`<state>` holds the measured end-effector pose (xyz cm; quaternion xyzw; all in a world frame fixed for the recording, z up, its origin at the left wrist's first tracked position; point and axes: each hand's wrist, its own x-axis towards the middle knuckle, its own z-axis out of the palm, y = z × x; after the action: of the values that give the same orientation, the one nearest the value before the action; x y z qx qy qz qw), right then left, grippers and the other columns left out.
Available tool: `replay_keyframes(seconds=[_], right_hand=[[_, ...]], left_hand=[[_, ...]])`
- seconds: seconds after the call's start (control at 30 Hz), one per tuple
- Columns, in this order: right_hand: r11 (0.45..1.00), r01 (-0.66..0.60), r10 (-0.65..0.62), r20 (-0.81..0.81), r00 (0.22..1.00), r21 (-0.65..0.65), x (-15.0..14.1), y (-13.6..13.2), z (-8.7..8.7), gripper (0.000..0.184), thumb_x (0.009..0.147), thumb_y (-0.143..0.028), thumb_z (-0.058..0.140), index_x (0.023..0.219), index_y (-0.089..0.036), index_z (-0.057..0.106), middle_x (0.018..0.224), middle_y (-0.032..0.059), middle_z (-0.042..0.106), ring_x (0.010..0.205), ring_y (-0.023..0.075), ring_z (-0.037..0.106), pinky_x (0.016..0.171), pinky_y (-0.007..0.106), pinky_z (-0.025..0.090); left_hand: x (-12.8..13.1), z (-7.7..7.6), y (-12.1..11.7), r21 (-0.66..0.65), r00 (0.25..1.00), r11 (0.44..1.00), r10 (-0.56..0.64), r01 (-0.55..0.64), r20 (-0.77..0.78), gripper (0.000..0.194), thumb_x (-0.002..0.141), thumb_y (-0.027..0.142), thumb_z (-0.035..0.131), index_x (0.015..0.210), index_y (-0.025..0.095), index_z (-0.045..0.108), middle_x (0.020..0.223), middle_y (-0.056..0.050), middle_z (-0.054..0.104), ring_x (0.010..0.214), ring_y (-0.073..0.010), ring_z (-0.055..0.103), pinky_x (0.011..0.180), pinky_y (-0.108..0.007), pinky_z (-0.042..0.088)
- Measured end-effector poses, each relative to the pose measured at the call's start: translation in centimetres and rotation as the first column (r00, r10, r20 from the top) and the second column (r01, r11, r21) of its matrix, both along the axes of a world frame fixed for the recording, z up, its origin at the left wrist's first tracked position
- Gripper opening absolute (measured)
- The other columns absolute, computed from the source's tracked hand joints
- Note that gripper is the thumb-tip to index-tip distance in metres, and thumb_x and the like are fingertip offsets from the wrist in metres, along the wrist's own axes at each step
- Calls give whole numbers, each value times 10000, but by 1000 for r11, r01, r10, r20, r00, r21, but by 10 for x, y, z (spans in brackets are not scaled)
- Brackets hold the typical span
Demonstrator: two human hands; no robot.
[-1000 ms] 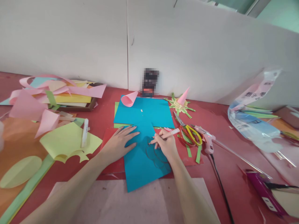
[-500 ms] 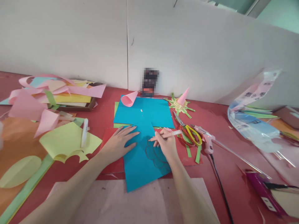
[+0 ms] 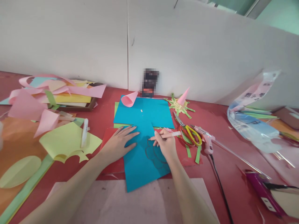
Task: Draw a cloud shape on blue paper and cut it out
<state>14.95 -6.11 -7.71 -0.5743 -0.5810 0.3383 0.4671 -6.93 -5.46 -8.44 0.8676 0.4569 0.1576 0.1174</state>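
Observation:
My left hand (image 3: 121, 141) lies flat with fingers apart on the left side of a blue sheet of paper (image 3: 137, 174). In my right hand (image 3: 165, 143) is a whitish pen (image 3: 171, 134), gripped near its tip, which points left onto the sheet. Below the tip runs a dark, scalloped outline (image 3: 149, 157), partly hidden by my right hand and wrist. Behind lies another blue sheet (image 3: 154, 109), with a pink paper cone (image 3: 129, 99) resting on its far left part. Red paper (image 3: 114, 166) shows under the nearer sheet.
Scissors (image 3: 192, 135) and a pink glue gun (image 3: 207, 141) with a black cord lie to the right. Behind them stands a cone-topped paper piece (image 3: 181, 102). Paper scraps (image 3: 70, 137) and a white marker (image 3: 84, 132) are on the left. A purple power strip (image 3: 263, 191) sits front right.
The pen's back end has swung slightly, and my right hand has shifted a touch. My left hand and the sheets stay where they were.

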Motion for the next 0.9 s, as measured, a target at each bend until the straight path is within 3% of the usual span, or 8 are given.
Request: replay_keyframes(seconds=[0.17, 0.37, 0.53, 0.77, 0.9], right_hand=[[995, 88, -88, -7, 996, 46, 0, -1, 3, 330, 836, -352, 515, 564, -240, 365, 387, -34, 528, 551, 181, 643, 535, 260, 467], [999, 50, -50, 19, 999, -3, -1, -1, 1, 309, 827, -396, 518, 589, -238, 400, 447, -21, 604, 424, 154, 569, 486, 266, 445], [995, 92, -92, -4, 996, 45, -1, -1, 3, 323, 838, -339, 515, 564, -240, 377, 388, -44, 519, 537, 174, 635, 550, 261, 457], [998, 69, -69, 7, 998, 14, -1, -1, 2, 306, 837, -356, 510, 579, -240, 395, 446, -27, 597, 445, 156, 586, 577, 292, 463], [995, 97, -98, 9, 995, 38, -1, -1, 2, 321, 839, -340, 508, 568, -245, 365, 388, -43, 523, 532, 181, 636, 562, 278, 463]], left_hand=[[0, 1, 0, -1, 1000, 1000, -2, 2, 12, 465, 875, 496, 373, 1300, 320, 439, 1441, 9, 344, 1313, -238, 312, 1089, -470, 234], [1, 0, 1, -1, 1000, 1000, 1, -1, -10, 468, 877, 498, 362, 1304, 319, 432, 1446, 13, 333, 1319, -233, 303, 1092, -467, 229], [2, 2, 0, -19, 1000, 1000, 8, -8, -22, 474, 877, 515, 346, 1300, 321, 437, 1446, 17, 333, 1319, -229, 305, 1090, -469, 232], [1, 3, 0, -19, 1000, 1000, 6, -6, -7, 465, 878, 498, 359, 1299, 318, 439, 1444, 17, 337, 1319, -229, 304, 1094, -467, 225], [0, 3, 0, -19, 1000, 1000, 4, -4, -6, 466, 878, 500, 359, 1300, 318, 438, 1444, 16, 338, 1318, -227, 305, 1096, -464, 221]])
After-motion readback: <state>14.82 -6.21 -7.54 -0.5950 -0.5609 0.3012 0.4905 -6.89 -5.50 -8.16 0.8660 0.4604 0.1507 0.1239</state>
